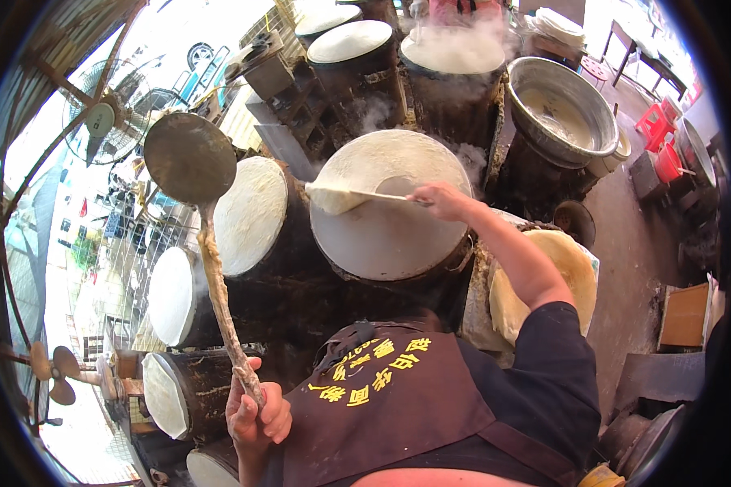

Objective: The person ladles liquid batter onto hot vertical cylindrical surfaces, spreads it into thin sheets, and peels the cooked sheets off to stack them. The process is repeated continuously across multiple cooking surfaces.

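At far left, two fans (100, 119), one caged and high, one bare-bladed and low. Next, four griddles (173, 296) in a bent row, set close rim to rim, with the lowest cut off by the bottom edge. In front of these, one ladle (191, 158) held up, round bowl uppermost, with the fingers of the left hand (258, 410) wrapped tight round the lower end of the long, crusted handle. Cannot tell how far from the rims behind. In the middle, one larger griddle (357, 247), crossed at its right rim by the right forearm; rough cream batter (406, 154) on the far side, smooth grey nearer. Over it, one scraper (333, 200), blade at the left rim, handle clamped in the fingers of the right hand (445, 201). Beyond, at least three more griddles (349, 42), one half veiled in steam, with dark gaps between. Farther right, one metal basin (536, 77), one bucket (575, 223) and one pile of golden sheets (552, 276), partly behind the right arm. Last, a curved strip of floor (613, 243), widest room for moving, edged by one red stool (655, 126) and one red tub (668, 165)
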Demonstrator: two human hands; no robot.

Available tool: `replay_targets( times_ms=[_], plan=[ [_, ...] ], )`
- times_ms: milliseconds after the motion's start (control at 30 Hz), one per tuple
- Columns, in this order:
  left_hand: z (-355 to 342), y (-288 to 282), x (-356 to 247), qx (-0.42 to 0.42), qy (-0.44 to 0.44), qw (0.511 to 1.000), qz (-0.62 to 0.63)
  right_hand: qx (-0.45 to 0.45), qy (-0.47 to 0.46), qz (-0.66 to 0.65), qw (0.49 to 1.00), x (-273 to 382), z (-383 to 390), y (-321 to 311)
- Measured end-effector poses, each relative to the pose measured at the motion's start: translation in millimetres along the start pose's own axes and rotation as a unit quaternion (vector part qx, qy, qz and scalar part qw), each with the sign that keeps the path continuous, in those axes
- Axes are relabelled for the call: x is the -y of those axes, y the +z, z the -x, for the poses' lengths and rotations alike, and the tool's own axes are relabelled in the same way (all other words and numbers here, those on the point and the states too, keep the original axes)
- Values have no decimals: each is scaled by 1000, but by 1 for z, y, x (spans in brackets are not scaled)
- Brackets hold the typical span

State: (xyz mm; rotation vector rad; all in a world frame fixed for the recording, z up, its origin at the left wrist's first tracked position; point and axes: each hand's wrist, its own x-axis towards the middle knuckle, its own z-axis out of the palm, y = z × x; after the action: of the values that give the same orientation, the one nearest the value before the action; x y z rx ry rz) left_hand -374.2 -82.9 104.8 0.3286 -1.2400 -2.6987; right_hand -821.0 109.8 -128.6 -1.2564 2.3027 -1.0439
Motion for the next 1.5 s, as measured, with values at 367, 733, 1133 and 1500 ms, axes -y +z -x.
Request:
replay_targets(
  times_ms=[367, 733, 1133, 1500],
  plan=[
    [1, 2, 0, 4, -29, 1000, 9, -8, -17, 14, 1000, -9, -8, -10],
    [-3, 8, 4, 15, -51, 998, 24, -68, -7, 83, 994, -45, -7, 0],
    [-1, 18, 14, -7, -59, 998, 26, -15, 19, 85, 996, -6, 39, -32],
    [-8, -25, -13, 54, -86, 995, 19, -195, 145, -115, 963, 75, 211, 15]
  ],
)
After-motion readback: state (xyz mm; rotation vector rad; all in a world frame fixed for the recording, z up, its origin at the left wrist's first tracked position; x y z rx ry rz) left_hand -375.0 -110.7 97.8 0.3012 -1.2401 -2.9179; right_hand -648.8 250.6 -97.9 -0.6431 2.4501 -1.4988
